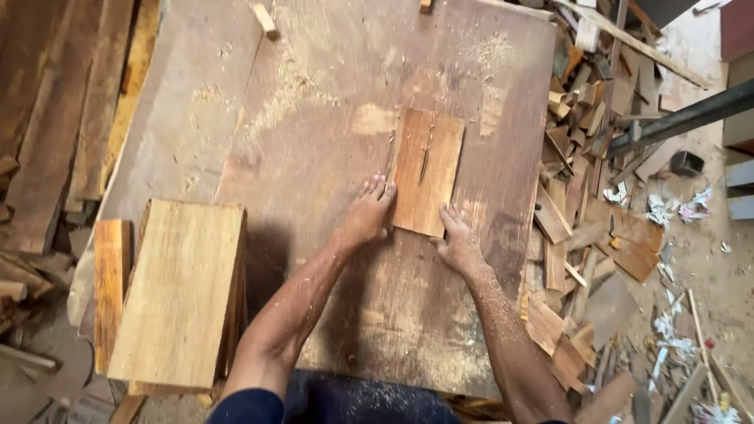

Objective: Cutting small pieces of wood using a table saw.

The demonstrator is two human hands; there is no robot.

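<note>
A small flat wooden board (426, 169) lies on the brown saw table (330, 118), with a dark saw slot and blade line running up through its middle. My left hand (367, 214) presses against the board's lower left edge, fingers flat. My right hand (457, 242) rests at the board's lower right corner, fingertips touching its near edge. Both forearms are dusted with sawdust.
A stack of pale wooden planks (179, 292) sits at the table's near left. Long planks (55, 118) lie on the far left. A heap of wood offcuts (585, 204) covers the floor on the right, under a dark metal bar (683, 118). Sawdust lies over the table.
</note>
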